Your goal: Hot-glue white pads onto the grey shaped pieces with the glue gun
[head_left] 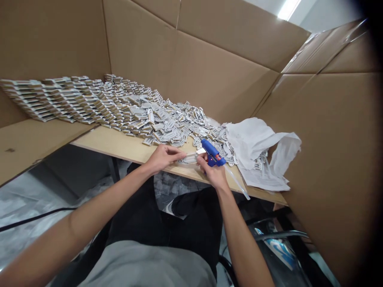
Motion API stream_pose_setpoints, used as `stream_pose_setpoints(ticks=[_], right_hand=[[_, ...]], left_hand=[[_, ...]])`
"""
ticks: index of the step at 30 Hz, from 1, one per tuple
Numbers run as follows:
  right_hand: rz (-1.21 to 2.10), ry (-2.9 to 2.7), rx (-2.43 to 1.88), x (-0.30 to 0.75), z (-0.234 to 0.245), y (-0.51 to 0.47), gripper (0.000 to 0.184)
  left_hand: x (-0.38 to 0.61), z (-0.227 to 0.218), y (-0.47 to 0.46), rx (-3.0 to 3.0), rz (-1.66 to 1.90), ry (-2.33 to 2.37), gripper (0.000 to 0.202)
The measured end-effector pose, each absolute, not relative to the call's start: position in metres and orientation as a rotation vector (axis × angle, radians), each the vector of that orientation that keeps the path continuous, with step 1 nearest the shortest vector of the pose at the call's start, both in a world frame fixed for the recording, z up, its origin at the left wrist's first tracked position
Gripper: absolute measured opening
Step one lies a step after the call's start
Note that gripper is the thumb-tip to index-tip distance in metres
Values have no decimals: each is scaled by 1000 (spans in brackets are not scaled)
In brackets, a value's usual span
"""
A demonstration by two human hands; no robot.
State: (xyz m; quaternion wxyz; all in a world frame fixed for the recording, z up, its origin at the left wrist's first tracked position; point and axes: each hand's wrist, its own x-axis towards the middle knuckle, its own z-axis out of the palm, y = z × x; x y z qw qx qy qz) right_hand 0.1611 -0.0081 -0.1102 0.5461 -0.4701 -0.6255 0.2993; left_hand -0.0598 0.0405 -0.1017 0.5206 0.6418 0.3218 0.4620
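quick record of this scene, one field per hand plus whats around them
left hand: pinches a small grey-white flat piece near the table edge
right hand: grips a blue hot glue gun just above that piece
glue: clear glue stick trailing from the gun's rear
pile: many similar grey-white pieces, in rows and loose heaps
surface: light wood table
beside pile: crumpled white sheet on flat white paper
surround: cardboard walls

A pale wooden counter (116, 145) carries neat rows and loose heaps of small grey-white flat pieces (131, 113), spreading left from crumpled white wrapping (254, 141), with a printed paper sheet (263, 179) lying beneath it.
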Motion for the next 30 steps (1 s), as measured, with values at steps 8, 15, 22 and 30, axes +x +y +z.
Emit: stream_pose_setpoints(ticks=[8, 15, 22, 30], right_hand=[[896, -1251, -942, 157, -110, -7, 44], [914, -1142, -900, 157, -106, -6, 47], [900, -1177, -905, 159, -108, -4, 46], [798, -1089, -951, 160, -108, -1, 47]], left_hand=[[-58, -104, 47, 1330, 1218, 723, 41], [-55, -100, 42, 1406, 1180, 760, 46], [-57, -100, 39, 1492, 1029, 677, 45], [-61, -98, 40, 1643, 926, 630, 34]])
